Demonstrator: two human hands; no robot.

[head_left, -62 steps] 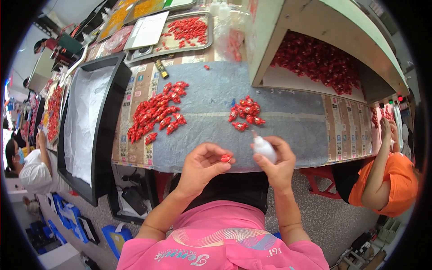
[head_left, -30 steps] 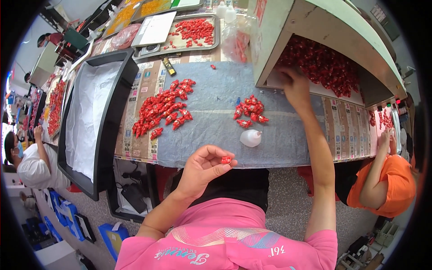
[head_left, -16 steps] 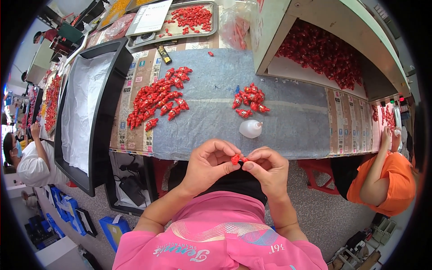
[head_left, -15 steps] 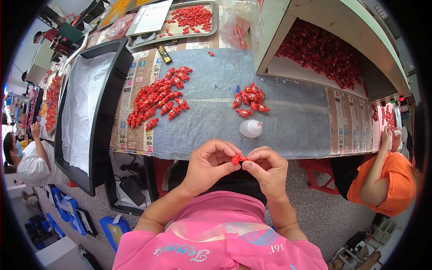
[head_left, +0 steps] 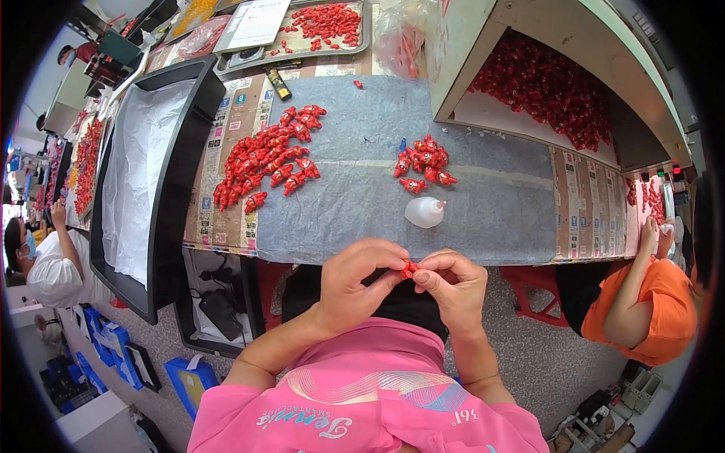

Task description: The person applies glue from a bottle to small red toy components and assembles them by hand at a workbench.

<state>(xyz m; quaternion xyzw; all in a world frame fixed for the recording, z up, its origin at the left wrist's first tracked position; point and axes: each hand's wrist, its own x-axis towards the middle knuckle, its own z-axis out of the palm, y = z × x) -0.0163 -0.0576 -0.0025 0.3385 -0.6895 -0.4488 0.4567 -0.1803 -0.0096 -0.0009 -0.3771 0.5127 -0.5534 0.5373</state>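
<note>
Between my fingertips, just off the table's front edge, is a small red plastic figure (head_left: 408, 269). My left hand (head_left: 360, 281) pinches it from one side with thumb and forefinger. From the other side my right hand (head_left: 451, 285) grips it the same way. The fingers cover much of it. Beyond my hands lies a small white squeeze bottle (head_left: 424, 212) with a narrow tip. Behind the bottle is a small cluster of red figures (head_left: 427, 157). A larger pile of similar red figures (head_left: 260, 160) spreads over the mat's left side.
A black tray (head_left: 175, 177) lined with white sheet stands at the left. A metal tray (head_left: 362, 47) of red pieces lies at the back. At the right, a pale box-like shelf (head_left: 462, 68) holds a heap of red figures. Co-workers sit at both sides.
My fingers have closed further round the red figure, so less of it shows. Both hands stay close together near the table edge. The view has shifted slightly.
</note>
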